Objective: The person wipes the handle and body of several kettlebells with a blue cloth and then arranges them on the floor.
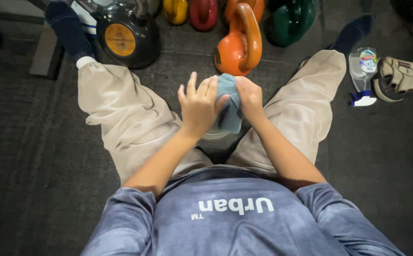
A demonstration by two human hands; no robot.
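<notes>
Two hands meet over the person's lap, both wrapped about one blue-grey cloth [228, 102]. The left hand [198, 106] has its fingers [201, 87] spread and curled over the near side of the cloth, thumb tucked against it; the right hand [250, 97] is closed round the far side, its fingers folded into the fabric. The cloth is soft, bunched into a lump at the top between the palms, with a loose tail hanging down below them. It looks matt and a little creased, a dull teal-blue with no pattern that can be made out. Just under the hanging end a pale round rim [214, 135] shows between the knees, too hidden to tell what it is. Two legs in beige trousers [130, 118] stretch apart on the dark mat floor [26, 151], ending in two dark blue socks. Beyond the hands stands one orange kettlebell [238, 45] with a tall handle, and to its left one large black kettlebell [127, 35] with an orange disc on its face. Four more kettlebells line the top edge: one yellow [175, 10], one red [203, 13], one orange and one green [289, 20]. By the right leg lie one clear spray bottle [362, 71] with a blue trigger and one pair of tan gloves [399, 75].
</notes>
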